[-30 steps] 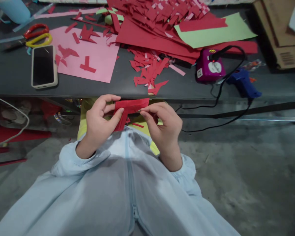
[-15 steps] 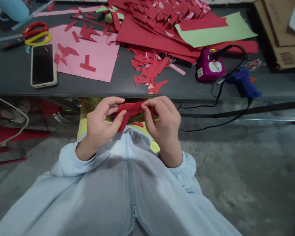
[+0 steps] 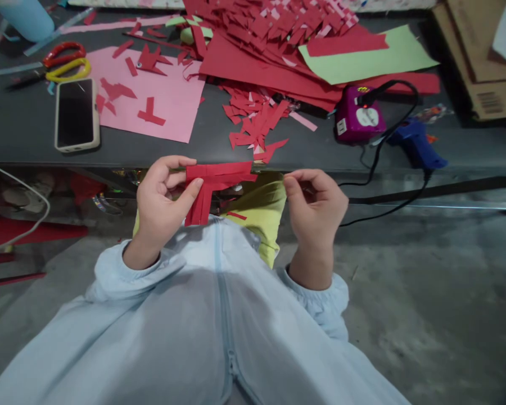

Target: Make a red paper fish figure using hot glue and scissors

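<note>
Between the thumb and fingers of my left hand (image 3: pixel 161 203) is a folded red paper strip piece (image 3: pixel 221 175), pinched at its left end. One arm of the paper runs to the right and another points down toward my jacket. My right hand (image 3: pixel 315 211) is apart from the paper, to its right, with thumb and index finger pressed together; whatever they may hold is too small to make out. Both hands are over my lap, just in front of the table edge. A thin red scrap (image 3: pixel 236 216) lies on the yellow clothing (image 3: pixel 263 208) below.
On the dark table (image 3: pixel 143 147) lie a phone (image 3: pixel 76 115), scissors (image 3: pixel 65 61), pink paper (image 3: pixel 172 107), red scraps (image 3: pixel 257 126), red sheets (image 3: pixel 253 67) and green paper (image 3: pixel 362 64). A purple power adapter (image 3: pixel 358 115) and blue glue gun (image 3: pixel 417 140) trail black cords. Cardboard (image 3: pixel 489 67) stands right.
My right hand has let go of the red paper and moved right. My left hand has shifted slightly left with the paper, which now shows more of its face.
</note>
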A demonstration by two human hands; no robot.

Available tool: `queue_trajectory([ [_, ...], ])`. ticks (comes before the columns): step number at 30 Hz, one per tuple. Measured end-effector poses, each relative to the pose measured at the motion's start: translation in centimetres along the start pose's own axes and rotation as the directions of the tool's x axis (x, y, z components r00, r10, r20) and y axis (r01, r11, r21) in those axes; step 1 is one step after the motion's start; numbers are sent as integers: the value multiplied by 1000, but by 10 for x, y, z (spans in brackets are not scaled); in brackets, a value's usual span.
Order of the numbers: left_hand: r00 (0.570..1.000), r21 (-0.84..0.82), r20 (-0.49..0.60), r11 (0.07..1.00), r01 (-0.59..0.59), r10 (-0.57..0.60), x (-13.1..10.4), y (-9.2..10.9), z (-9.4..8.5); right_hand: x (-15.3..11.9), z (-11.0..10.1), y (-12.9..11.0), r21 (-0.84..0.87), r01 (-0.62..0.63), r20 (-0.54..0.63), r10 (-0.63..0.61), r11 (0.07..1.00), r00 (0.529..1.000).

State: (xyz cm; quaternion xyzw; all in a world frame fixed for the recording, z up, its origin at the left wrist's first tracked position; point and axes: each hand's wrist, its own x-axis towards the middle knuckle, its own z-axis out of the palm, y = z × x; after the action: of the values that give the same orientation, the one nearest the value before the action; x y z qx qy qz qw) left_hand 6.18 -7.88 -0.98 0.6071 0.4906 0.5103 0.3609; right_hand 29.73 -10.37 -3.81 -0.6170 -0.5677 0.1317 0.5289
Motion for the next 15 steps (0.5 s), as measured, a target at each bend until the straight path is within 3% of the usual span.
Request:
queue_trajectory([
  [7, 1000, 24, 17, 999, -26, 25, -3, 4, 3, -4, 20, -30, -32, 333, 62, -330, 943, 942],
  [15, 997, 133, 47, 989, -66, 60, -7, 10, 3, 1, 23, -24, -153, 360, 110, -346, 920, 932],
])
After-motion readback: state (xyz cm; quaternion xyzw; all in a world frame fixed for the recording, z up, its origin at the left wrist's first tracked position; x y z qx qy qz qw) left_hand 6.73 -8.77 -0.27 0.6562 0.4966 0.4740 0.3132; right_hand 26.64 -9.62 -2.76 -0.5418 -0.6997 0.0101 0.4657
